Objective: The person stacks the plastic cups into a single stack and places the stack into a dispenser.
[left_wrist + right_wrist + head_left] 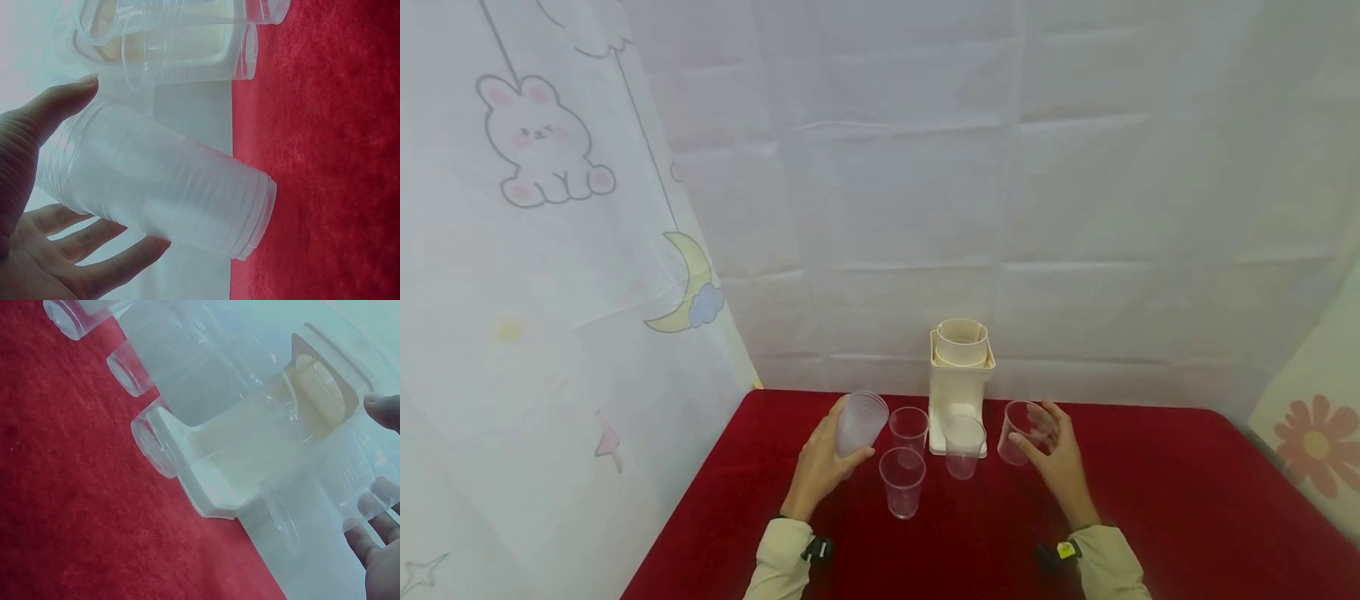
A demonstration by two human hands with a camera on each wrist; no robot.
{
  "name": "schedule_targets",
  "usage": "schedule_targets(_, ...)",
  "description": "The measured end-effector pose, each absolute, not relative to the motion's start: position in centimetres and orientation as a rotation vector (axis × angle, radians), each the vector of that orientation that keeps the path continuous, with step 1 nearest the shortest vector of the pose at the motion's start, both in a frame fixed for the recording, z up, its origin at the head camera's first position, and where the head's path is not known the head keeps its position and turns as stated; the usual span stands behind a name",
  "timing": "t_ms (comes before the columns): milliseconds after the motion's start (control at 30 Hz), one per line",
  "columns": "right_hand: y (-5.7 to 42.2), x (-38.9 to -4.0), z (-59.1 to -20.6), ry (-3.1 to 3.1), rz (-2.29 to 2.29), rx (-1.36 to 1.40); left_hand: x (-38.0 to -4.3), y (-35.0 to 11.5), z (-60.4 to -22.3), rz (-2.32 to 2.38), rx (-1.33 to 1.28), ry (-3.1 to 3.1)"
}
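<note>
My left hand [822, 467] grips a stack of nested clear plastic cups [859, 423] between thumb and fingers. The stack tilts, its rims up against the hand in the left wrist view. On the right, my other hand [1062, 458] holds a single clear plastic cup [1017, 437], with its fingertips [370, 506] showing through the wall. Between the hands, three more clear cups stand upright on the red cloth: a near cup [902, 483], one behind it [907, 427] and another cup [962, 454] in front of the cream dispenser-like stand [958, 387].
A red cloth [970, 550] covers the table. The stand has a round tube at its top and a flat foot. White sheeting [910, 208] hangs right behind the table, and a printed sheet [550, 333] hangs along the left side.
</note>
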State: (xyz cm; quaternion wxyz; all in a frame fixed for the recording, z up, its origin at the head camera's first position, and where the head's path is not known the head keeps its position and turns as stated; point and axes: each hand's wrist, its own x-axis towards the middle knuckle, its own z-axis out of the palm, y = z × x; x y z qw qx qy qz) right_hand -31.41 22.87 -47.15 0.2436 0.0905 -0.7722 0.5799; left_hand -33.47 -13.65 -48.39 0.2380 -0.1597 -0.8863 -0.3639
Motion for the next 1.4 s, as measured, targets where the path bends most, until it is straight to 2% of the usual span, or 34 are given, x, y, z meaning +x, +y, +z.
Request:
schedule_targets(267,22.7,-31.4,-47.0,-2.055,1.626,0.300,-33.3,-13.7,-48.3,-0.990,-0.430,-2.428)
schedule_targets(633,23.6,-33.4,-49.5,-1.979,1.685,0.359,-33.1,-13.5,-48.4,-1.022,-0.425,-2.442)
schedule_targets(1400,24.1,-32.8,-48.2,-1.956,1.698,0.335,-33.2,-13.4,-48.4,-0.985,-0.437,-2.432)
